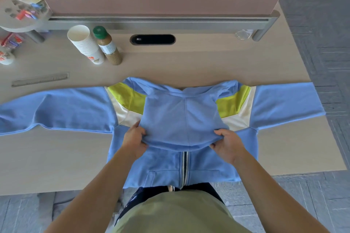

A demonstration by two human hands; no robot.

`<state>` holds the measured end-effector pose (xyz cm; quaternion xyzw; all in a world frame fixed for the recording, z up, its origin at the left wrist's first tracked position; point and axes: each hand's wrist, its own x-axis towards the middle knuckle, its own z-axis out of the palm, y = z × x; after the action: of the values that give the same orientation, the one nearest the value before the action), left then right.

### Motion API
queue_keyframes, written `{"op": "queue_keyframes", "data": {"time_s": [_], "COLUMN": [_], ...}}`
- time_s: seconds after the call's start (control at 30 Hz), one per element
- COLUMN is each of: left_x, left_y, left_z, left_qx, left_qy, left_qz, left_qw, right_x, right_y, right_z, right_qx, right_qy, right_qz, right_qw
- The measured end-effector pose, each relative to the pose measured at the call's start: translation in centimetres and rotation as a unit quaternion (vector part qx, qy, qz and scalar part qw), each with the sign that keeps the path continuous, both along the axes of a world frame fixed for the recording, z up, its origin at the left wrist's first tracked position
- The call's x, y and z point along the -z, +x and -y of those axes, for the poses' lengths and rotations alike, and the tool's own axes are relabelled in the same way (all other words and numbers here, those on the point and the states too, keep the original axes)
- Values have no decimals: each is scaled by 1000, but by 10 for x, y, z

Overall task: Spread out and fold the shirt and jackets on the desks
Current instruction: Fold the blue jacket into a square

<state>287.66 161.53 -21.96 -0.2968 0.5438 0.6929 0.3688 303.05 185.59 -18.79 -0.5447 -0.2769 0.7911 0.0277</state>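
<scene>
One blue zip jacket (166, 168) lies front up on the desk (208, 66), collar away from the person and hem at the near edge. Its two sleeves (56, 109) are stretched out left and right, so its long axis runs side to side. Its hood (181, 119) is folded down over the chest, with the left hand (133, 143) and right hand (228, 145) each curled round the hood's lower rim, one at either corner. At the back left stand one nested stack of paper cups (85, 44) and, touching it, one green-capped bottle (108, 45) of brownish liquid, with one ruler (40, 79) lying flat nearer the left sleeve.
</scene>
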Motion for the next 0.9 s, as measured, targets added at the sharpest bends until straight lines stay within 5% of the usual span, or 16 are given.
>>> {"op": "queue_keyframes", "data": {"time_s": [0.07,0.17,0.33,0.5,0.53,0.6,0.73,0.9], "left_x": [-5,-13,-14,-13,-11,-5,9,26], "left_y": [0,-7,-60,-139,-147,-155,-169,-197], "left_z": [3,2,-31,-65,-67,-66,-54,-58], "left_qx": [136,282,349,584,609,616,555,491], "left_qy": [-192,-388,-457,-529,-533,-532,-544,-547], "left_qz": [-88,-220,-478,-467,-437,-405,-433,-510], "left_qw": [968,850,664,402,392,418,457,446], "right_x": [2,1,3,9,14,26,51,68], "right_y": [4,5,-38,-115,-121,-125,-125,-160], "right_z": [1,-9,-42,-100,-107,-115,-130,-159], "right_qx": [-55,-178,-371,-558,-592,-625,-550,-459], "right_qy": [53,252,631,693,681,657,707,775], "right_qz": [126,261,202,237,247,257,250,181], "right_qw": [989,915,651,390,353,335,368,396]}}
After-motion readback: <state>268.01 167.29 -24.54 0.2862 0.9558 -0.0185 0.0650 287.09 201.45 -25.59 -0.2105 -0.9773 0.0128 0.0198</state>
